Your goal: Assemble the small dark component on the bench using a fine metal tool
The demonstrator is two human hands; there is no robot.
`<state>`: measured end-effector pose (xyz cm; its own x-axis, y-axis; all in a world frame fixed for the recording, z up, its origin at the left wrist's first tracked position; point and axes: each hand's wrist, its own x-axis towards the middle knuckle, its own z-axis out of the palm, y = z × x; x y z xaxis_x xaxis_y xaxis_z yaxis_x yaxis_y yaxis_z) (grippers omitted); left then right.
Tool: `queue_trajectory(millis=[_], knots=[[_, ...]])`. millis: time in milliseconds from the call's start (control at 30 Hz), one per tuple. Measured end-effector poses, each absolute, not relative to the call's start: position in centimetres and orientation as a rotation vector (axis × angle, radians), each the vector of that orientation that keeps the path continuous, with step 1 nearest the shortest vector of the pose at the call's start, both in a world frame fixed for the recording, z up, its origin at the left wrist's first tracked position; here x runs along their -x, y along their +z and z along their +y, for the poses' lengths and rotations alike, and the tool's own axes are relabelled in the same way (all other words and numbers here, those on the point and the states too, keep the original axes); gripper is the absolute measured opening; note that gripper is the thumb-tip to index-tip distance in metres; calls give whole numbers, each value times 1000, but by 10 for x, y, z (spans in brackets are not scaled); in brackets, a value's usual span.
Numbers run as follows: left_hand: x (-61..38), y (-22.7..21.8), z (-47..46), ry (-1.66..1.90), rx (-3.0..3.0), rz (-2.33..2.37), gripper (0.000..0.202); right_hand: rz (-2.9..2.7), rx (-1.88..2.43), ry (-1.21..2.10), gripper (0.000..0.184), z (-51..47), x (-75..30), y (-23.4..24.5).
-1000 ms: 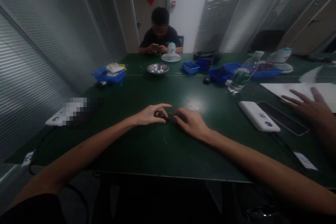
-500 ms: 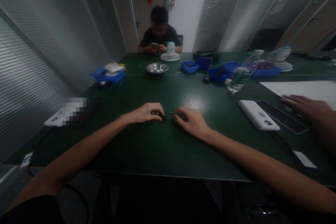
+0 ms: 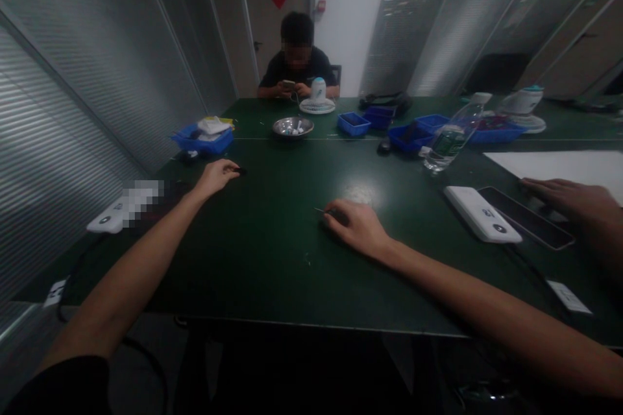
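left hand point(image 3: 217, 177) pinches a small dark piece point(image 3: 242, 170), a blue tray point(image 3: 218, 144) beyond that hand; right hand point(image 3: 359, 224) grips a thin-tipped tool point(image 3: 335, 213).

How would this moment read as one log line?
left hand: holding small dark piece; right hand: holding thin-tipped item; beyond: blue tray, metal bowl

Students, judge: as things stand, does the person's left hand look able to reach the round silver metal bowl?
Probably yes: only green tabletop shows between the left hand and the bowl, though the small black object it holds may hinder its grip.
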<state>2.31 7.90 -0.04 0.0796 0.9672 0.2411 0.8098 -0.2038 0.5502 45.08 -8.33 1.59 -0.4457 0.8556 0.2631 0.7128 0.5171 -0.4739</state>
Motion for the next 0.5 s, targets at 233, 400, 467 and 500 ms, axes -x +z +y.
queue_trajectory(millis=[233, 400, 467, 500], knots=[[5, 0, 90, 680, -1947, 2003, 25, -2296, 1281, 408, 26, -85, -450, 18], [6, 0, 89, 609, -2010, 2037, 12, -2293, 1272, 389, 25, -83, -450, 15], [2, 1, 85, 741, -2123, 1995, 13, -2296, 1267, 392, 25, -83, -450, 15], [0, 2, 82, 814, -2157, 1967, 13, -2297, 1269, 391, 25, -83, -450, 15]])
